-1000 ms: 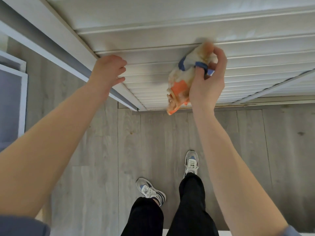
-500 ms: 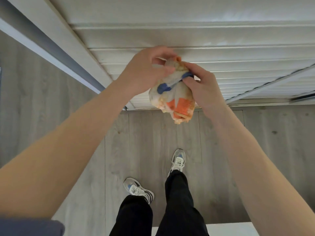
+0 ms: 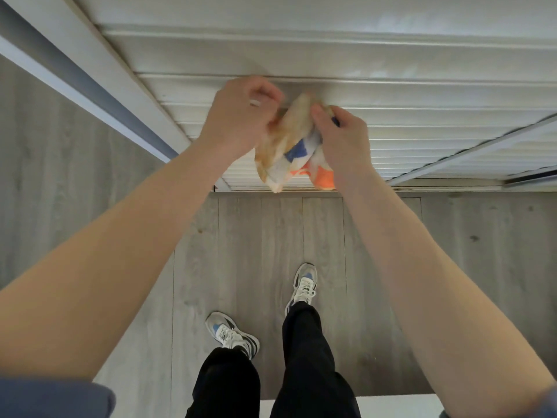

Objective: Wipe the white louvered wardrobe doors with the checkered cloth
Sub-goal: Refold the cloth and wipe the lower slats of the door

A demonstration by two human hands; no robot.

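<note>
Both hands are gripping the checkered cloth (image 3: 286,150) between them, raised in front of the white louvered wardrobe door (image 3: 331,55). Left hand (image 3: 238,119) is curling its fingers into the cloth's left edge, a pale ring showing on one finger. Right hand (image 3: 343,137) is pinching the right edge, thumb on top and fingers closed around the fabric. Bunched and hanging down between the two hands, the cloth is showing tan checks, a blue patch and an orange patch at its lower corner. Its top fold is sitting close to one slat, though I cannot tell whether it is actually touching. No writing or label is readable on the cloth. Below, the person is standing on grey wood-plank flooring (image 3: 241,236) in black trousers (image 3: 304,357) and grey-white sneakers (image 3: 232,334) with blue accents; any brand mark on the shoes is too small to make out. Blue sleeves (image 3: 57,399) are showing at the bottom corners.
</note>
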